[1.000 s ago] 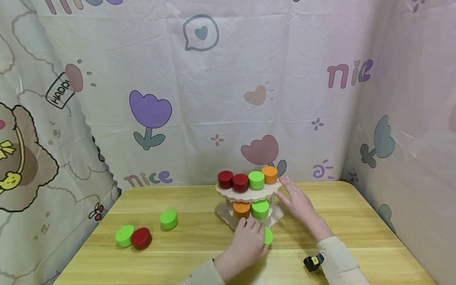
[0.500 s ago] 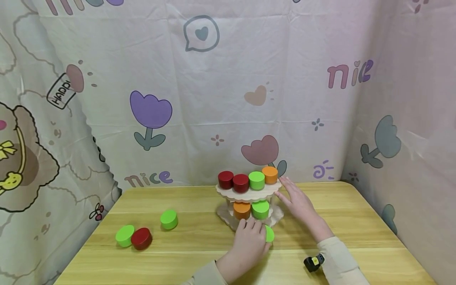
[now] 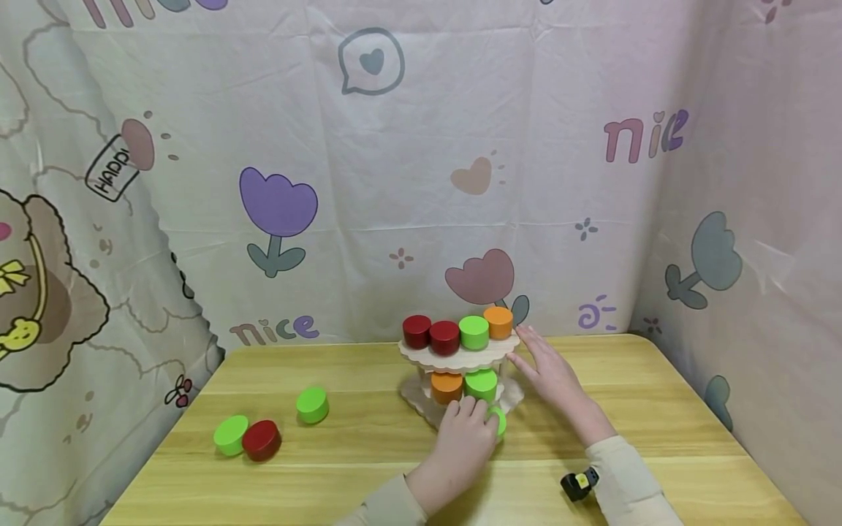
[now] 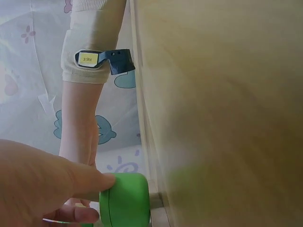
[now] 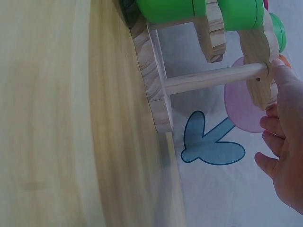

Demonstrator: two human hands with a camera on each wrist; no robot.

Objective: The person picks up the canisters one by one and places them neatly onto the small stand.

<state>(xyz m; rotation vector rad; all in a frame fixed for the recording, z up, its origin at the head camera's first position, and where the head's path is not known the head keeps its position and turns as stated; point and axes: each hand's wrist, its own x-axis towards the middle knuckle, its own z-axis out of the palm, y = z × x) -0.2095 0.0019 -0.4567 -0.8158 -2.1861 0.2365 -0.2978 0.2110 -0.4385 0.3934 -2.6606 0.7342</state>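
Note:
A two-tier wooden stand (image 3: 460, 359) with scalloped edges stands on the table. My left hand (image 3: 458, 447) pinches a green round block (image 4: 130, 198) between thumb and fingers, at the front of the lower tier. Behind those fingers, an orange block (image 3: 446, 388) and another green block (image 3: 481, 385) sit on that tier. My right hand (image 3: 555, 380) holds the right edge of the upper tier, its thumb (image 5: 286, 78) against the tier near a wooden dowel (image 5: 218, 78). Two red blocks (image 3: 444, 338), a green block (image 3: 473, 333) and an orange block (image 3: 498, 323) stand in a row on top.
On the table's left lie a green block (image 3: 231, 435), a red block (image 3: 261, 440) touching it and another green block (image 3: 312, 405) farther back. A black wrist camera (image 3: 579, 484) juts from my right sleeve. A printed cloth (image 3: 368, 183) hangs behind the table.
My left hand has moved slightly forward with the green block, closer in against the stand's lower tier. My right hand stays at the upper tier's edge.

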